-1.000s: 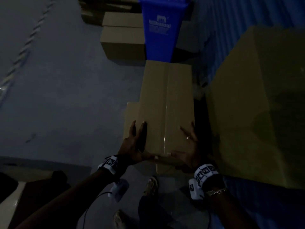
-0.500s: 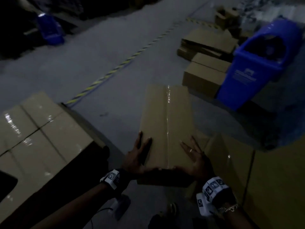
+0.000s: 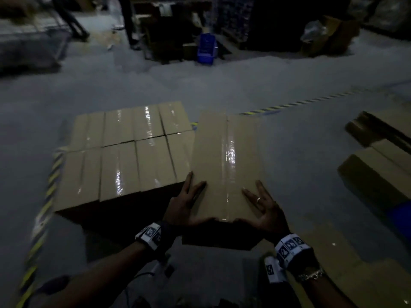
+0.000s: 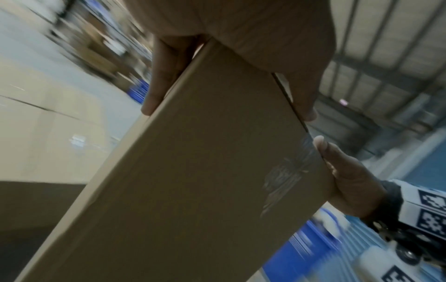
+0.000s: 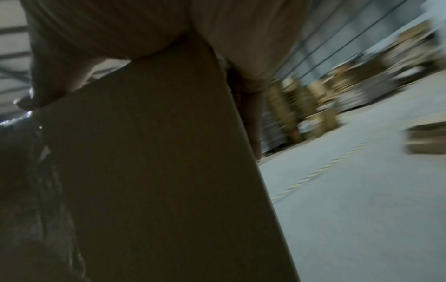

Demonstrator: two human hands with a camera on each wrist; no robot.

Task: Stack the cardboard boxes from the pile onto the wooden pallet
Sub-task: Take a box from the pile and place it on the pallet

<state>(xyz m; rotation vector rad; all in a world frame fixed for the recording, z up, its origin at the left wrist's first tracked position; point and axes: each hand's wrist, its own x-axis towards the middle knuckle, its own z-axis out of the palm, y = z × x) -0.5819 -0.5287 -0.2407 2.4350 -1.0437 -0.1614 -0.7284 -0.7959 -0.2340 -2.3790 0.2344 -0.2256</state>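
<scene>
A taped cardboard box (image 3: 224,165) is held in the air, just right of the stacked boxes (image 3: 124,150). It is gripped at its near end by the left hand (image 3: 184,207) and the right hand (image 3: 264,210), fingers spread on top, thumbs round the edge. More boxes (image 3: 378,165) lie on the floor (image 3: 300,152) further right.

floor (image 3: 278,85): grey concrete, dim
hazard tape (image 3: 298,103): yellow-black stripes running across the floor, far right
stacked boxes (image 3: 124,152): taped cartons, two rows, tight together, left of centre
blue crate (image 3: 205,48): far back
loose cartons (image 3: 375,172): at right
</scene>
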